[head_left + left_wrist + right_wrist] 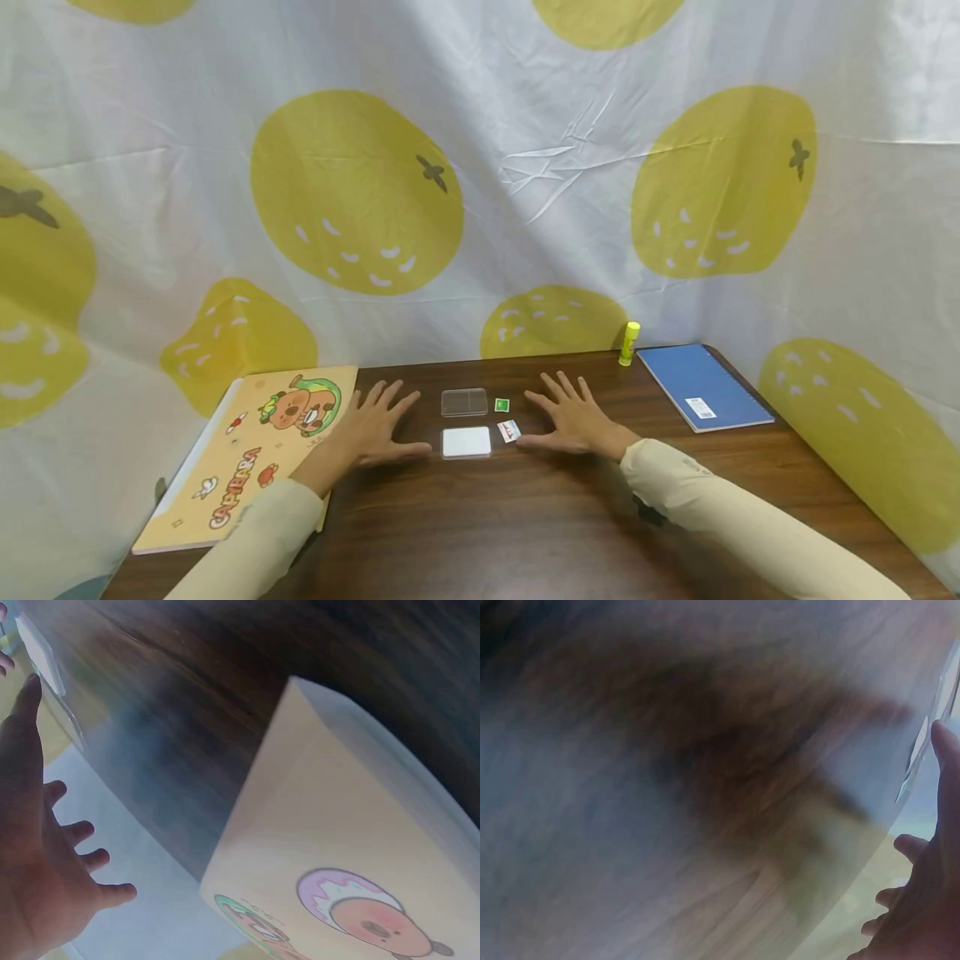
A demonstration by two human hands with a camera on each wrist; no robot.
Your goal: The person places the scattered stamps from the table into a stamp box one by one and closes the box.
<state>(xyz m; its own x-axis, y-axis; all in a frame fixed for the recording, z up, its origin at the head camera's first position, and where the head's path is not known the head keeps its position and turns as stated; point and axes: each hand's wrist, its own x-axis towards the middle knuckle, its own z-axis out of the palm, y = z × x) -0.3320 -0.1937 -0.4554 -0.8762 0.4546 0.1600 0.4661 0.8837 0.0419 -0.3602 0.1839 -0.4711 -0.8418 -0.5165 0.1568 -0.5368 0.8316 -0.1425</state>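
Observation:
My left hand [377,429] is spread with straight fingers, beside the right edge of a yellow capybara-print pad [247,458]. Opposite it, my right hand [573,419] is also spread and holds nothing. Between them, a white rectangular piece in a clear case [467,442] lies nearest the left thumb. Behind that is a flat transparent case or lid [463,402]. A small green square [502,405] lies to its right. Right at the right thumb's tip is a small white card with red print [508,431]. In the left wrist view the left hand [52,847] has its fingers apart.
A yellow glue stick [629,344] stands upright at the table's back edge. To its right lies a blue notebook [705,386] with a white label. A white curtain with yellow fruit print [525,208] hangs behind and around the dark wooden table [480,533].

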